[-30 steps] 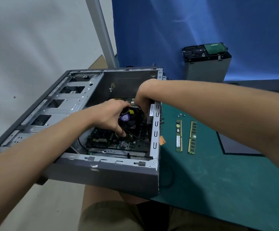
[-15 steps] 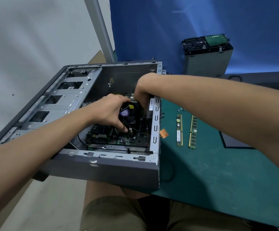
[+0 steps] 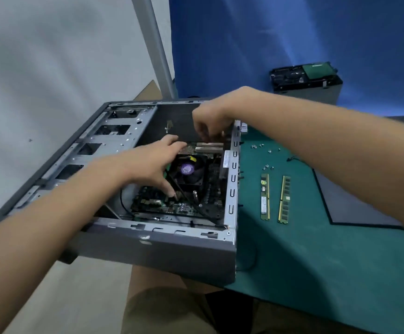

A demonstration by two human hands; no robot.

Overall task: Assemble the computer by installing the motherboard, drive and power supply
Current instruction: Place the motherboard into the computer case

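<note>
The green mat [image 3: 316, 273] spreads out to the right of the case [image 3: 162, 249], which lies on its side with the open face up. The board [image 3: 162, 206] lies flat on the floor of the case, hard against its right wall, with the fan [image 3: 191, 174] on top of it. It looks settled rather than carried. Beyond the far right corner of the case stands a grey box [image 3: 316, 92], probably the power supply, with the drive [image 3: 300, 75] resting on it; both are outside the case.

The change is in the hands. Half a second ago the left hand [image 3: 148, 165] was wrapped round the fan. It has now let go, with the fingers spread and reaching over the far left of the board and the thumb down near the fan's near corner. The right hand [image 3: 210, 116], which was low at the board's edge by the right wall of the case, has lifted to the far right corner. Its fingers point down over the white slots. Motion blur hides whether they pinch anything.

I judge that the board has just been released into place and now needs fixing down. Two memory sticks [image 3: 265, 196] lie right of the case, and the loose screws [image 3: 254, 147] are scattered just beyond them, within easy reach for the next step.
</note>
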